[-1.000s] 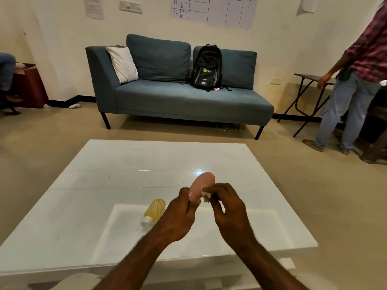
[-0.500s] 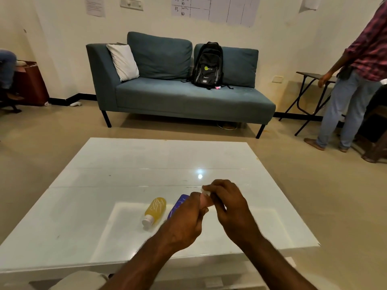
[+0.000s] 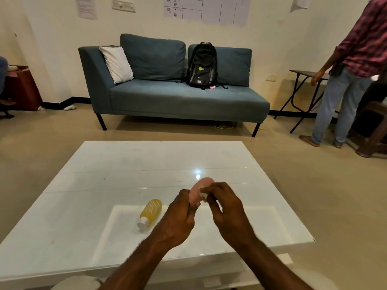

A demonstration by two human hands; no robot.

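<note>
My left hand (image 3: pixel 178 219) grips the lower end of a small pink bottle (image 3: pixel 199 190) and holds it up over the white glossy table (image 3: pixel 117 170). My right hand (image 3: pixel 225 208) pinches a small white piece (image 3: pixel 203 194), perhaps a cap or label, at the bottle's side. A sliver of something blue (image 3: pixel 175 199) shows behind my left hand; the rest is hidden. A yellow bottle with a white cap (image 3: pixel 150 213) lies on its side on the table, left of my hands.
A blue-grey sofa (image 3: pixel 173 97) with a white cushion (image 3: pixel 116 63) and a black backpack (image 3: pixel 202 65) stands beyond the table. At the right a person in a checked shirt and jeans (image 3: pixel 345 84) stands by a folding table (image 3: pixel 303 95). Bare floor surrounds the table.
Half a second ago the pink bottle was lowered behind my hands with the blue object showing; now its rounded end is raised again above my left hand. My right hand keeps pinching the white piece.
</note>
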